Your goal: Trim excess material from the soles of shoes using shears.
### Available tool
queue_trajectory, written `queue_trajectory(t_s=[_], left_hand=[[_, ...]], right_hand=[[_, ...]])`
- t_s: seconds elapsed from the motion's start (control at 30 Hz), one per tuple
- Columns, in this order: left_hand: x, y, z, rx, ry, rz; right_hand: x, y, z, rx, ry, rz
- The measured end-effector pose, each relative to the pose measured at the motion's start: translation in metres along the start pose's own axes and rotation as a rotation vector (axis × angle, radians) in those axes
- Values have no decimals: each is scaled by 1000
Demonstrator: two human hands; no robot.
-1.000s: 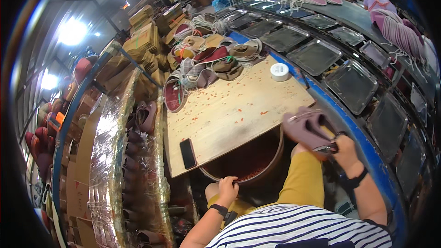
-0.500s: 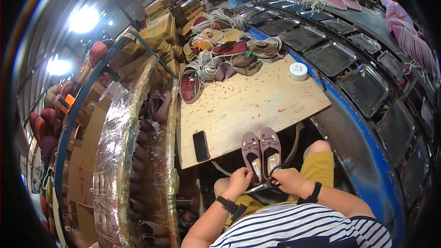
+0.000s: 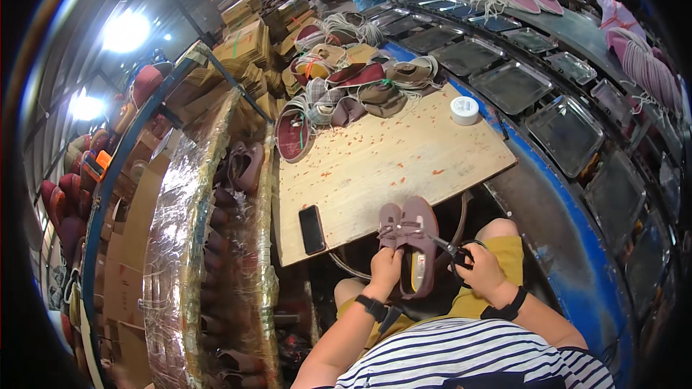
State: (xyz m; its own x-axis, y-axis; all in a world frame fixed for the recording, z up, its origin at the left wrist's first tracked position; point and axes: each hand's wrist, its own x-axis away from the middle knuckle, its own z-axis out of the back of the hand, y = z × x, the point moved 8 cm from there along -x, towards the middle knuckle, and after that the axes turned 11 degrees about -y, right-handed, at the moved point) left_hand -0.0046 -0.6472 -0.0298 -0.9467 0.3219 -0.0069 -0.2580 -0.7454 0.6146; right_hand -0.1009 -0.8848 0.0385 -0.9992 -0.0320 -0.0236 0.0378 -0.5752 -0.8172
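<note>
A pair of mauve slip-on shoes with small bows is held together above my lap, toes pointing at the table. My left hand (image 3: 385,269) is closed on the left shoe (image 3: 389,219), covering its heel part. The right shoe (image 3: 419,217) lies against it, its opening and pale insole label showing. In my right hand (image 3: 481,268) are black-handled scissors (image 3: 448,248), fingers through the loops. Their blades reach left over the right shoe near its bow; whether they touch it I cannot tell.
A pale wooden table (image 3: 375,166) is strewn with orange scraps. On it are a black phone (image 3: 312,230), a white round tub (image 3: 464,110) and a heap of shoe uppers (image 3: 346,83). A plastic-wrapped rack (image 3: 173,245) stands left; metal trays (image 3: 566,135) line the right.
My left hand has shifted onto the left shoe. My right hand has moved right, and the scissors have swung up from below the heels to over the right shoe.
</note>
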Motion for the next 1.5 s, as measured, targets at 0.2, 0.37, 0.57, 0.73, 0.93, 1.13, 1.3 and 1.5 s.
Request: queue_trajectory(t_s=[0.2, 0.37, 0.57, 0.73, 0.93, 1.13, 1.3, 1.5], left_hand=[[54, -31, 9, 1097, -80, 250], [77, -19, 29, 971, -129, 269], [85, 0, 52, 779, -120, 352], [89, -43, 24, 924, -145, 112], [100, -43, 17, 1208, -167, 560], [101, -39, 4, 1225, -289, 629], [109, -88, 1, 1297, -106, 739], [109, -111, -7, 1348, -20, 707]], right_hand=[[-13, -26, -24, 101, -202, 14], [-27, -59, -42, 121, -347, 112], [-33, -58, -43, 183, -346, 79], [-24, -45, -45, 230, -343, 94], [-24, -15, -42, 207, -320, -34], [-27, -18, -40, 282, -315, -52], [-19, -13, -44, 287, -278, 2], [16, -36, -59, 336, -508, 208]])
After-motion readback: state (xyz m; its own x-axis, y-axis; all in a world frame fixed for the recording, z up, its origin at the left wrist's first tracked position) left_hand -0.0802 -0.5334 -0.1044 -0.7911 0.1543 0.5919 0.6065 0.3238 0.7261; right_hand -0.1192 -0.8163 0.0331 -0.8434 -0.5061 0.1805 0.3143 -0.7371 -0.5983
